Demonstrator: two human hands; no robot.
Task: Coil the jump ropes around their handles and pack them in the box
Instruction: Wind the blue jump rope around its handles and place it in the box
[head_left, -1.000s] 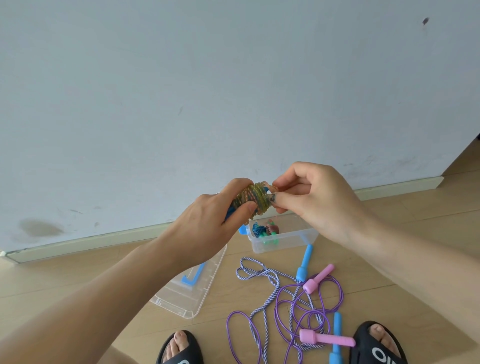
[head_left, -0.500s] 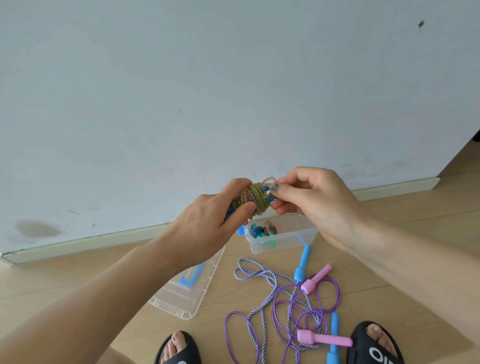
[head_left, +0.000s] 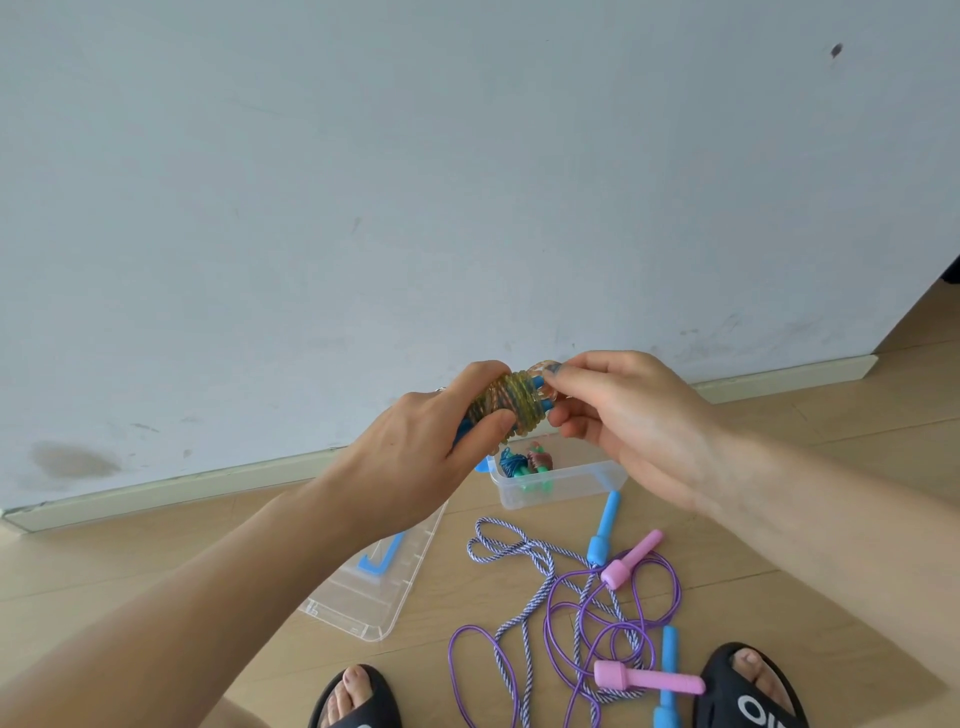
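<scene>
While left hand (head_left: 415, 457) is gripping coiled rope bundle (head_left: 506, 408) above box (head_left: 558, 480), right hand (head_left: 628, 415) is pinching loose end loop; light, springy cord, likely unwinding unless held across coils

Box (head_left: 558, 480) on the floor against the wall, coiled ropes (head_left: 524, 462) in it, lid (head_left: 371, 592) left of the box, loose ropes (head_left: 582, 608) in front of the box, hands holding a wound rope (head_left: 506, 405) above the box

A pale wall (head_left: 363, 182) with skirting board (head_left: 156, 493) meets wooden floor (head_left: 831, 467); black slippers (head_left: 748, 696) below.
</scene>
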